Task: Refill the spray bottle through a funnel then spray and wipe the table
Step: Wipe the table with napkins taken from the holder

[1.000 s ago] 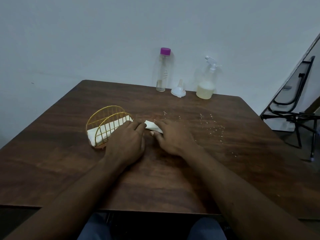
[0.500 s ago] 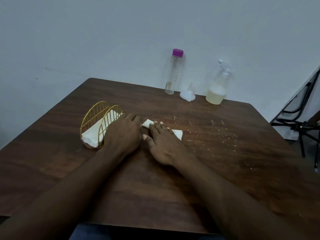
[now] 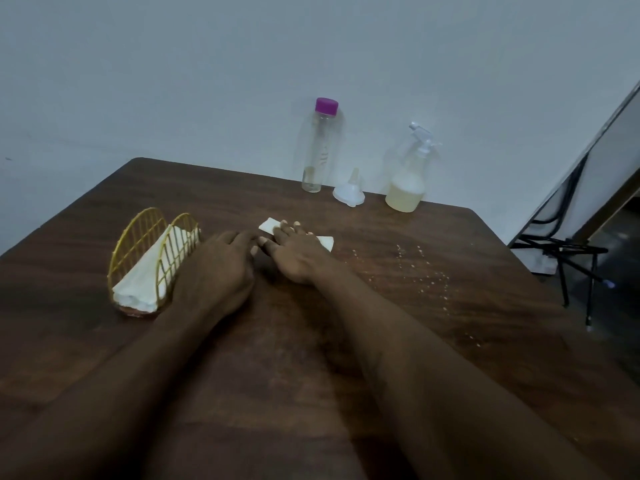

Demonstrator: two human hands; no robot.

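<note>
1. Napkin [image 3: 325, 242], folded, mid-way across table [image 3: 398, 341], pinned under right hand [image 3: 294, 256] pressed flat; left hand [image 3: 218, 268] resting beside, holding nothing.
2. Soft, light, prone to bunching (thin paper, probably); best pressed across the middle.

Pale grey wall [image 3: 242, 81] filling the bkgd, dark wood table [image 3: 311, 393] sitting right up against it, black metal frame [image 3: 561, 250] standing on dim floor [image 3: 620, 271] at rt.
</note>
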